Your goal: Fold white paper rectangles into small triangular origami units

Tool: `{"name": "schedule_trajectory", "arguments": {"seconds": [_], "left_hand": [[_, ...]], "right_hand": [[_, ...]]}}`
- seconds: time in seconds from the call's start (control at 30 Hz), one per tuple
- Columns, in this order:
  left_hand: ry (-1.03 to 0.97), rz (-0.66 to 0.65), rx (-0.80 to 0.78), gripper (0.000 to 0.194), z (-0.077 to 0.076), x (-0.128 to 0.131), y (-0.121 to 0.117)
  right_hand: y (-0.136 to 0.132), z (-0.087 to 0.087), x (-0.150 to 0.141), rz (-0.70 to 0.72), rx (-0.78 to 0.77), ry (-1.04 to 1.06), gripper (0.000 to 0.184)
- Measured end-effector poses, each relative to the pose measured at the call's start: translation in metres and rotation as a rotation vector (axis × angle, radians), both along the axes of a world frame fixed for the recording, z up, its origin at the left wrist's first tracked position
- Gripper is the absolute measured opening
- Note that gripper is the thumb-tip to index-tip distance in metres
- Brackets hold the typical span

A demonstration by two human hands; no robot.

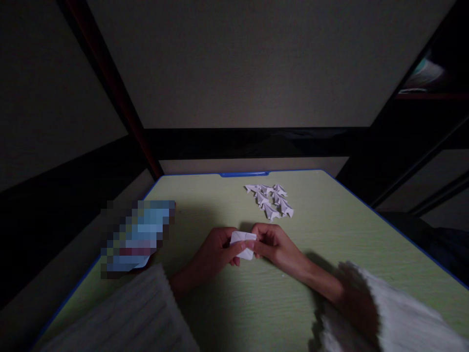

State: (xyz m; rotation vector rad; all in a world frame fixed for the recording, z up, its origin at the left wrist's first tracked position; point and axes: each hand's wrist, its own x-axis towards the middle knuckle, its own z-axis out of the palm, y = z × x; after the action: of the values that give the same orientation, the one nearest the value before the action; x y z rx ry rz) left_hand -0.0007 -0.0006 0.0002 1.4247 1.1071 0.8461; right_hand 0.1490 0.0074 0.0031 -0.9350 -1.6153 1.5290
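Note:
A small white square of folded paper (239,238) with crease lines is held just above the table, between both hands. My left hand (220,247) pinches its left side, thumb lying across the front and fingers curled behind. On the right side, my right hand (273,243) grips the same paper, its thumb tip close to the left thumb near the middle. The fingers behind the paper are partly hidden. Beyond the hands lie several folded white paper pieces (271,210) with pointed shapes, grouped close together on the table.
The light green table (330,234) has a blue edge and a blue handle-like strip (245,174) at its far side. A pixelated, tablet-like object (141,239) lies at the left. A pale panel (238,63) rises behind the table, with dark shelving (432,96) at the right.

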Motion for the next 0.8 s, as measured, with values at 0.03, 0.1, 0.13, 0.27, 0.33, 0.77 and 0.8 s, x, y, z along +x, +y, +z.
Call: {"name": "schedule_trajectory", "arguments": {"seconds": [0.03, 0.1, 0.13, 0.27, 0.33, 0.77, 0.8], "left_hand": [[0.000, -0.004, 0.000, 0.017, 0.0006, 0.0000, -0.0002], [0.005, -0.017, -0.004, 0.018, 0.0021, 0.0002, -0.0009], [0.005, -0.023, -0.009, 0.018, 0.0028, 0.0003, -0.0013], [0.007, -0.009, -0.019, 0.020, 0.0032, 0.0009, -0.0018], [0.009, 0.016, -0.009, 0.019, 0.0012, 0.0007, -0.0007], [-0.053, 0.028, 0.022, 0.023, -0.0034, -0.0020, 0.0028], [-0.058, 0.014, 0.018, 0.022, -0.0035, -0.0021, 0.0029]], "right_hand": [[-0.0006, 0.0003, 0.0002, -0.004, 0.009, 0.001, 0.033], [-0.0018, 0.0010, 0.0006, -0.019, 0.031, 0.001, 0.032], [-0.0022, 0.0014, 0.0007, -0.025, 0.040, -0.001, 0.031], [-0.0011, 0.0019, 0.0001, -0.039, 0.028, 0.004, 0.032], [0.0007, 0.0017, -0.0002, -0.038, 0.000, 0.043, 0.030], [-0.0017, 0.0001, 0.0022, -0.090, 0.186, 0.166, 0.012], [-0.0022, 0.0014, 0.0027, -0.085, 0.227, 0.141, 0.009]]}}
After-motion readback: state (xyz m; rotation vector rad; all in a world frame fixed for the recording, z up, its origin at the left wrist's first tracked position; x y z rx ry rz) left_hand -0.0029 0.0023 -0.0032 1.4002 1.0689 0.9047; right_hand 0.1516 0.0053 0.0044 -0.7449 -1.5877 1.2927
